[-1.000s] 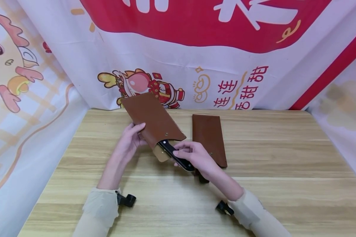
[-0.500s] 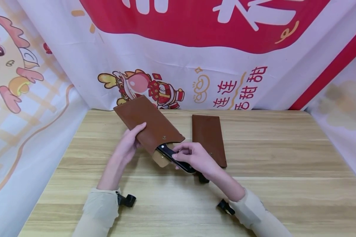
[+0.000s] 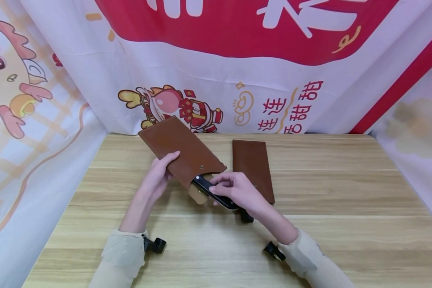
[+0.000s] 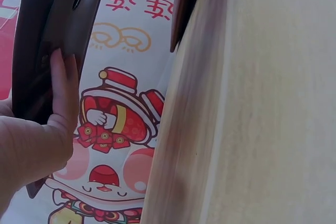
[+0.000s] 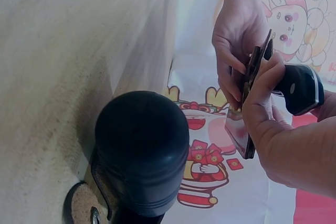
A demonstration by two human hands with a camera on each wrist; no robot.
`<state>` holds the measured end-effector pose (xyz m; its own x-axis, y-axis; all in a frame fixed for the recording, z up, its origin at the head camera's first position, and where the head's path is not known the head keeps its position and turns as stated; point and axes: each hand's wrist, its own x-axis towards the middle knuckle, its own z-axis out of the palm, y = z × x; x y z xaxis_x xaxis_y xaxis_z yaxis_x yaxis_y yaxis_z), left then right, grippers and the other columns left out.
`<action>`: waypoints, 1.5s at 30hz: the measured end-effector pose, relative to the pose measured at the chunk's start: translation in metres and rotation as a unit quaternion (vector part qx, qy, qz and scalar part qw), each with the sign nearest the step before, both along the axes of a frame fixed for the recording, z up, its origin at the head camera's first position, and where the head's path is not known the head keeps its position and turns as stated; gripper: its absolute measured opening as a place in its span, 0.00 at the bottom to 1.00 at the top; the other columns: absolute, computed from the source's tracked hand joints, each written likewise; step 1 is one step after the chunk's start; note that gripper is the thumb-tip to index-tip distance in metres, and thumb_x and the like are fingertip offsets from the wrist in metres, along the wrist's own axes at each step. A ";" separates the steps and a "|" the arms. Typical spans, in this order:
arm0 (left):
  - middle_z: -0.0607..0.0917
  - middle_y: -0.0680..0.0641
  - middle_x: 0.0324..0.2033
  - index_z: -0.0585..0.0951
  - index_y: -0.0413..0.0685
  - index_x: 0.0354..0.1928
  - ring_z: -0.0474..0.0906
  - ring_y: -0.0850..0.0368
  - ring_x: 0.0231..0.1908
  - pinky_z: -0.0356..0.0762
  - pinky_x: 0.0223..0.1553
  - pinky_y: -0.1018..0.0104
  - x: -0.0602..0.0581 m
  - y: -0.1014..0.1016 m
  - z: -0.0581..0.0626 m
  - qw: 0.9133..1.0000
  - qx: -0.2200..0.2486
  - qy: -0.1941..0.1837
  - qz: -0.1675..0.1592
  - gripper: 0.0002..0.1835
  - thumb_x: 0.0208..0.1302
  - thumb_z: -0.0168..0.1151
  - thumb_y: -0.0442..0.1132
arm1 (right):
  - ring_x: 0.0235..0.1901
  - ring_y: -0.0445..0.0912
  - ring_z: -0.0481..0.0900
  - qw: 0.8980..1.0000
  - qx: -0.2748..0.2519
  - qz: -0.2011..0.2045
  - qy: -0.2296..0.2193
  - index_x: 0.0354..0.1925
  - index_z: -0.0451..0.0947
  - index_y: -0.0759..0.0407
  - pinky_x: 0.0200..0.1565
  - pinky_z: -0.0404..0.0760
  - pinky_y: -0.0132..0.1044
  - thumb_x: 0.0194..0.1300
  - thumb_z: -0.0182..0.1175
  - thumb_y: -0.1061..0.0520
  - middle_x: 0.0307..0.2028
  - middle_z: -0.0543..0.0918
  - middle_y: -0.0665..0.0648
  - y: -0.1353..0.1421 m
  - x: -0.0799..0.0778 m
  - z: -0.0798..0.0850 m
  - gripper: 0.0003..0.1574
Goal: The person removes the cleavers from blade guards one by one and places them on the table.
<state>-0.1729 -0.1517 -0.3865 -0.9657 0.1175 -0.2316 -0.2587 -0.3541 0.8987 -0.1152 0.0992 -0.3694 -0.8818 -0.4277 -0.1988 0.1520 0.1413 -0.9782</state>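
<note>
My left hand [image 3: 157, 175] grips a brown leather knife sheath [image 3: 181, 148] by its side, thumb on the upper face. The sheath is tilted above the table, its mouth toward me, with a tan snap flap [image 3: 198, 195] hanging below. A knife's black riveted handle [image 3: 216, 192] sticks out of the mouth; its blade is hidden inside. My right hand [image 3: 234, 188] pinches that handle between thumb and fingers. In the left wrist view my left fingers lie along the sheath's underside [image 4: 68, 19]. In the right wrist view the handle's butt [image 5: 302, 90] points out past my right hand.
A second brown sheath [image 3: 252, 164] lies on the wooden table [image 3: 338, 192] to the right, partly behind my right hand. A black handle end [image 3: 246, 216] protrudes near it, large in the right wrist view. A printed cloth [image 3: 216, 76] hangs behind the table.
The held sheath has tilted lower and shifted slightly left since a second ago, the handle moving with it. In the last half second both hands barely move.
</note>
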 end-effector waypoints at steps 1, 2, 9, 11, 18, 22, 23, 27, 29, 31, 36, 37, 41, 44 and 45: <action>0.88 0.54 0.37 0.70 0.45 0.56 0.88 0.61 0.37 0.85 0.37 0.69 0.000 0.000 0.001 1.000 0.012 0.000 0.003 0.10 0.78 0.53 0.36 | 0.33 0.55 0.90 1.000 -0.001 -0.001 -0.001 0.53 0.81 0.72 0.39 0.85 0.37 0.72 0.65 0.62 0.38 0.89 0.63 0.000 0.000 0.000 0.16; 0.88 0.53 0.38 0.70 0.45 0.57 0.88 0.60 0.38 0.85 0.38 0.68 0.000 0.000 0.001 1.000 0.024 0.001 0.007 0.10 0.78 0.53 0.35 | 0.33 0.55 0.90 1.000 -0.002 -0.002 -0.001 0.53 0.81 0.72 0.39 0.85 0.37 0.72 0.65 0.62 0.38 0.89 0.63 0.000 0.000 0.001 0.16; 0.88 0.52 0.40 0.70 0.45 0.58 0.88 0.60 0.40 0.85 0.43 0.67 -0.001 -0.009 0.006 0.997 0.061 0.008 0.037 0.11 0.78 0.53 0.34 | 0.32 0.53 0.89 1.000 -0.006 -0.006 -0.003 0.54 0.82 0.72 0.38 0.84 0.36 0.72 0.65 0.63 0.37 0.88 0.62 0.001 0.000 0.007 0.16; 0.88 0.52 0.40 0.70 0.45 0.57 0.88 0.60 0.40 0.85 0.42 0.68 -0.001 -0.012 0.008 0.997 0.062 0.010 0.045 0.11 0.78 0.53 0.34 | 0.31 0.52 0.89 1.000 -0.003 -0.005 0.000 0.54 0.82 0.72 0.37 0.84 0.35 0.72 0.65 0.63 0.37 0.89 0.62 0.001 0.000 0.009 0.16; 0.87 0.52 0.41 0.70 0.46 0.57 0.88 0.60 0.41 0.85 0.43 0.68 -0.002 -0.021 0.011 0.994 0.090 0.005 0.061 0.11 0.77 0.54 0.33 | 0.31 0.47 0.87 1.000 0.011 0.007 0.012 0.52 0.83 0.70 0.38 0.83 0.35 0.71 0.66 0.61 0.36 0.89 0.60 0.001 0.001 0.009 0.16; 0.87 0.51 0.42 0.69 0.45 0.57 0.88 0.60 0.40 0.85 0.44 0.69 -0.003 -0.027 0.014 0.990 0.111 0.003 0.085 0.13 0.76 0.56 0.31 | 0.33 0.52 0.88 1.000 0.019 0.013 0.015 0.52 0.84 0.68 0.40 0.83 0.36 0.71 0.66 0.60 0.36 0.89 0.59 0.002 0.002 0.010 0.16; 0.86 0.51 0.42 0.69 0.45 0.58 0.88 0.60 0.40 0.85 0.44 0.69 -0.003 -0.028 0.014 0.989 0.116 0.003 0.090 0.13 0.76 0.56 0.31 | 0.35 0.55 0.88 1.000 0.021 0.015 0.016 0.52 0.84 0.68 0.40 0.83 0.37 0.71 0.67 0.60 0.36 0.89 0.59 0.002 0.002 0.010 0.16; 0.87 0.51 0.42 0.69 0.43 0.58 0.88 0.59 0.40 0.85 0.44 0.68 -0.005 -0.033 0.017 0.986 0.135 0.004 0.101 0.14 0.75 0.56 0.30 | 0.36 0.58 0.87 0.999 0.027 0.024 0.020 0.53 0.84 0.66 0.41 0.82 0.37 0.71 0.67 0.59 0.36 0.89 0.61 0.003 0.003 0.012 0.16; 0.88 0.50 0.40 0.69 0.43 0.57 0.88 0.59 0.39 0.85 0.43 0.68 -0.005 -0.035 0.017 0.985 0.140 0.005 0.104 0.13 0.76 0.56 0.29 | 0.36 0.58 0.86 0.999 0.026 0.029 0.022 0.53 0.85 0.66 0.40 0.81 0.37 0.71 0.67 0.58 0.37 0.88 0.64 0.003 0.003 0.012 0.16; 0.88 0.50 0.39 0.70 0.42 0.57 0.88 0.59 0.38 0.85 0.42 0.68 -0.006 -0.037 0.017 0.983 0.146 0.003 0.107 0.12 0.76 0.55 0.29 | 0.35 0.56 0.86 0.999 0.025 0.033 0.025 0.52 0.85 0.66 0.40 0.81 0.37 0.71 0.66 0.58 0.37 0.88 0.66 0.003 0.003 0.013 0.15; 0.88 0.50 0.38 0.70 0.43 0.56 0.88 0.59 0.38 0.85 0.41 0.68 -0.005 -0.043 0.018 0.983 0.145 0.000 0.111 0.12 0.76 0.56 0.31 | 0.33 0.53 0.86 0.998 0.030 0.042 0.023 0.52 0.84 0.66 0.39 0.81 0.38 0.71 0.66 0.58 0.36 0.88 0.66 0.004 0.004 0.013 0.16; 0.88 0.50 0.38 0.70 0.43 0.57 0.88 0.58 0.38 0.85 0.41 0.68 -0.005 -0.043 0.018 0.983 0.145 0.001 0.111 0.12 0.76 0.57 0.31 | 0.33 0.53 0.86 0.998 0.032 0.045 0.022 0.53 0.84 0.66 0.39 0.81 0.38 0.71 0.66 0.58 0.36 0.88 0.65 0.004 0.004 0.012 0.16; 0.88 0.51 0.38 0.71 0.44 0.56 0.88 0.59 0.38 0.85 0.42 0.69 -0.006 -0.047 0.018 0.981 0.147 -0.002 0.124 0.12 0.75 0.57 0.31 | 0.34 0.58 0.87 0.997 0.037 0.059 0.020 0.54 0.84 0.65 0.39 0.83 0.38 0.71 0.66 0.57 0.36 0.88 0.61 0.004 0.004 0.012 0.17; 0.88 0.51 0.38 0.71 0.44 0.56 0.87 0.59 0.38 0.84 0.42 0.69 -0.006 -0.051 0.019 0.978 0.153 -0.006 0.140 0.13 0.74 0.58 0.30 | 0.36 0.61 0.87 0.996 0.040 0.073 0.017 0.54 0.84 0.65 0.38 0.83 0.38 0.71 0.67 0.56 0.36 0.88 0.61 0.004 0.004 0.012 0.17; 0.88 0.51 0.38 0.71 0.44 0.55 0.87 0.59 0.38 0.84 0.43 0.69 -0.006 -0.053 0.019 0.977 0.156 -0.006 0.145 0.13 0.74 0.59 0.30 | 0.35 0.59 0.87 0.996 0.042 0.079 0.016 0.54 0.84 0.65 0.38 0.83 0.37 0.71 0.67 0.56 0.37 0.88 0.62 0.005 0.004 0.013 0.17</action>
